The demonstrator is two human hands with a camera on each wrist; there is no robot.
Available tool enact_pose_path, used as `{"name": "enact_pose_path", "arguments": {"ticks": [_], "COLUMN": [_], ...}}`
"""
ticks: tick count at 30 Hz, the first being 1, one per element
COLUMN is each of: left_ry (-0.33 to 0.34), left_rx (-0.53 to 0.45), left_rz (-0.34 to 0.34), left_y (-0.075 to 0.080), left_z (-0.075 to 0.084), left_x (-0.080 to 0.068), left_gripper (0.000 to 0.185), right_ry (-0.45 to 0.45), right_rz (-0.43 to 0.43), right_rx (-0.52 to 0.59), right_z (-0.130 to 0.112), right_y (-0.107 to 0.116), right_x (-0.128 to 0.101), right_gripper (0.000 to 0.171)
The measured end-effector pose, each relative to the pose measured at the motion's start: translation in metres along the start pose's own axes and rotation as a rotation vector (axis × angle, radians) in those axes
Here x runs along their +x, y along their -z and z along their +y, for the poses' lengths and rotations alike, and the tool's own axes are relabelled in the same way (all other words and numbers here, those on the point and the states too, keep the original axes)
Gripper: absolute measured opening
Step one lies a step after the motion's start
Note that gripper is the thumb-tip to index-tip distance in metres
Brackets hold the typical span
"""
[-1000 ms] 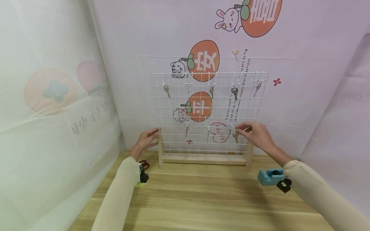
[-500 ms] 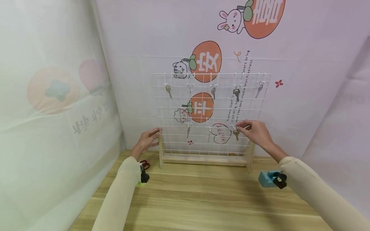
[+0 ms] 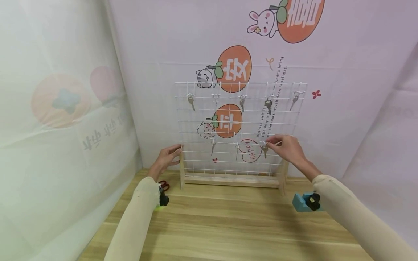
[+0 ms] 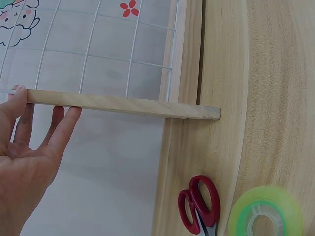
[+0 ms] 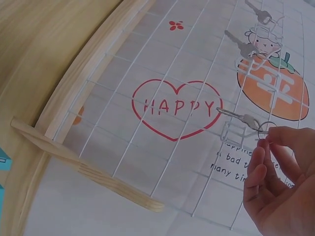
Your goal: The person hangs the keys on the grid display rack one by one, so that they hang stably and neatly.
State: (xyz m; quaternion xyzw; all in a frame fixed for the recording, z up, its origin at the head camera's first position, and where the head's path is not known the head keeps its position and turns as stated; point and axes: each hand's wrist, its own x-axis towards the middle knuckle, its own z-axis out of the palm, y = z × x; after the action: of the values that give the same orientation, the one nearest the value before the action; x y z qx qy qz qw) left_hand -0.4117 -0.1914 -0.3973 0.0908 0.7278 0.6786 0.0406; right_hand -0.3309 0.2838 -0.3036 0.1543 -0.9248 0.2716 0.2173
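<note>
A white wire grid rack stands upright on a wooden base at the back of the table. Keys hang from its small white hooks, several along the top row and two on a lower row. My right hand pinches the ring of a silver key at a lower-row hook. In the right wrist view the finger and thumb hold the ring, and the key lies by the hook. My left hand rests with straight fingers against the rack's left wooden post.
Red-handled scissors and a green tape roll lie on the wooden table near the left post. A blue tape dispenser sits by the right foot. Printed sheets cover the walls behind and to the left.
My right hand has nudged the pinched key slightly up and left at the hook. The left hand has stayed on the post.
</note>
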Motion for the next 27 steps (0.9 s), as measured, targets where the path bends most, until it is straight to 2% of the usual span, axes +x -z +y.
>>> {"name": "enact_pose_path", "arguments": {"ticks": [20,27], "left_ry": [-0.001,-0.009], "left_rx": [0.014,0.028], "left_rz": [0.003,-0.001], "left_y": [-0.0032,-0.0025], "left_z": [0.0036,0.0027], "left_x": [-0.0033,-0.0031], "left_gripper": [0.049,0.049], "right_ry": [-0.037,-0.044], "right_rz": [-0.024,-0.008], "right_rx": [-0.009,-0.008], "right_z": [0.0011,0.0047], "right_y": [-0.0044,-0.0081], "right_x": [-0.0054,-0.006], "right_gripper": [0.028,0.029]}}
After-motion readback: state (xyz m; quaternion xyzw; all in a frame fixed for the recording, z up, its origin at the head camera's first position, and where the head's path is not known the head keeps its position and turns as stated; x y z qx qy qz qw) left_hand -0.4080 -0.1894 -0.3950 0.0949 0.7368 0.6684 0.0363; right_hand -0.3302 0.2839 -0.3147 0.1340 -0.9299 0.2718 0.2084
